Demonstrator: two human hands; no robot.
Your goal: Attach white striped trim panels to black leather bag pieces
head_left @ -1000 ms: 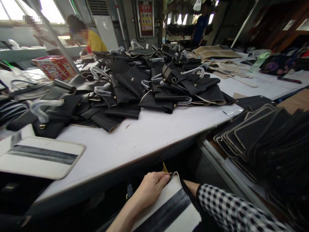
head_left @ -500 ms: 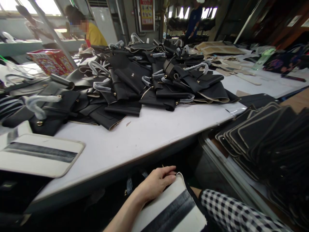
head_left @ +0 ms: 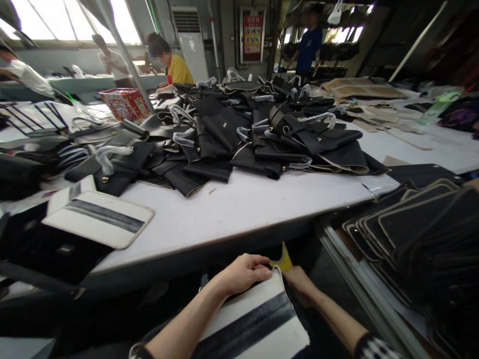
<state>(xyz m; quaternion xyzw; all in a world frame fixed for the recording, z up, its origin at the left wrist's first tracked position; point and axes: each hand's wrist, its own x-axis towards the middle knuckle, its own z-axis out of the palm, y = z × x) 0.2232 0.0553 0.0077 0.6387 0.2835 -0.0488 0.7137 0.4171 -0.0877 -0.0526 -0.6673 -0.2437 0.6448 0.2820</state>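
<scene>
My left hand (head_left: 240,274) curls over the top edge of a white panel with a dark grey stripe (head_left: 258,321) that lies on my lap below the table edge. My right hand (head_left: 299,281) reaches behind that panel's far corner beside a small yellow piece (head_left: 282,260); its fingers are mostly hidden. A matching white striped panel (head_left: 99,219) rests on the white table (head_left: 239,209) at the left.
A large heap of black leather bag parts with wrapped handles (head_left: 239,134) covers the table's middle. Black stitched panels (head_left: 415,224) are stacked on a shelf at right. A red box (head_left: 125,102) stands far left. Several people work in the background.
The view has shifted rightward and up. My right hand has come forward into sight beside the panel's corner, and the yellow piece now shows. My left hand stays on the panel's top edge.
</scene>
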